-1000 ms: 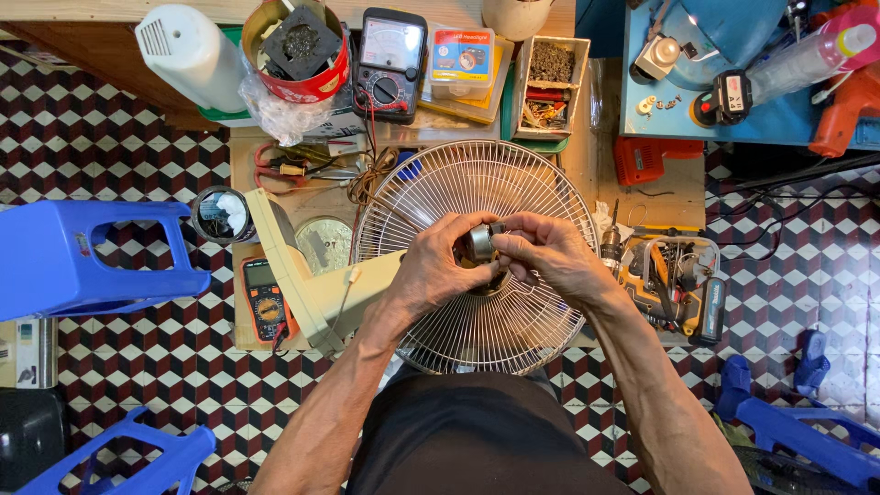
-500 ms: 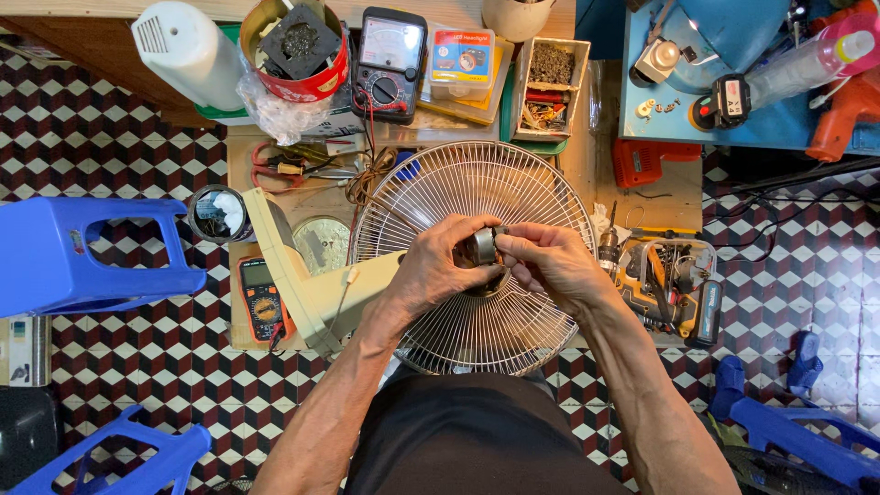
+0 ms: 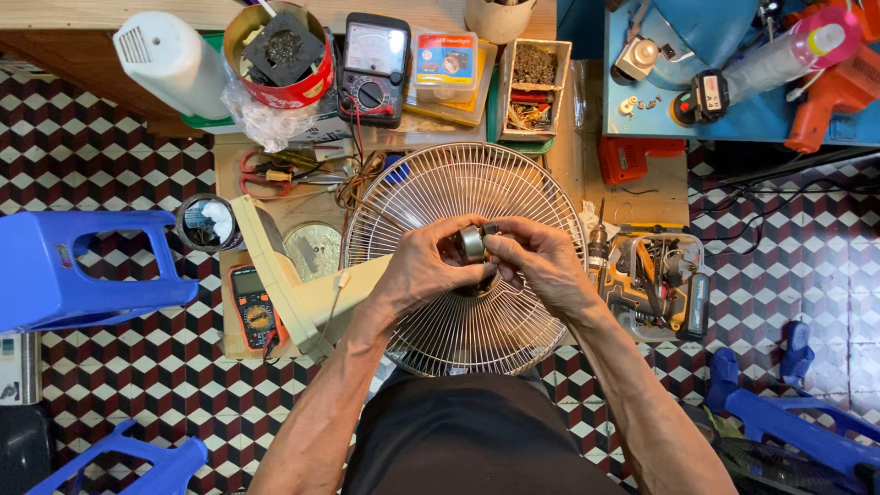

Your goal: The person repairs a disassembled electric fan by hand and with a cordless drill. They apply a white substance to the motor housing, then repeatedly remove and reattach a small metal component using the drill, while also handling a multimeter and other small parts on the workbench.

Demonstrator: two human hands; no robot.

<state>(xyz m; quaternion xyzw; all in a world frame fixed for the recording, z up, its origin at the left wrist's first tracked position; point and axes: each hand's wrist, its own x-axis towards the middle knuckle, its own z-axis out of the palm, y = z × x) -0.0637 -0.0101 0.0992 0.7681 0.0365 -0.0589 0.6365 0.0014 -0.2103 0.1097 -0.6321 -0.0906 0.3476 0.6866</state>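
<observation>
My left hand (image 3: 429, 266) and my right hand (image 3: 536, 258) meet over the middle of a round wire fan grille (image 3: 467, 339). Between their fingertips they grip a small round metal part (image 3: 472, 243) with a dark end. The grille lies flat on a wooden board, with a cream fan body (image 3: 284, 284) sticking out to its left. My forearms reach up from the bottom of the view over my dark clothing.
A yellow digital multimeter (image 3: 252, 307) lies left of the fan body. At the back stand an analog meter (image 3: 371, 64), a red tin (image 3: 280, 50), a white cylinder (image 3: 170, 60) and a parts box (image 3: 532, 87). A blue stool (image 3: 82, 270) is at left, a tool tray (image 3: 655, 280) at right.
Both hands stay over the grille centre with the metal part between them. The fingers shift only slightly.
</observation>
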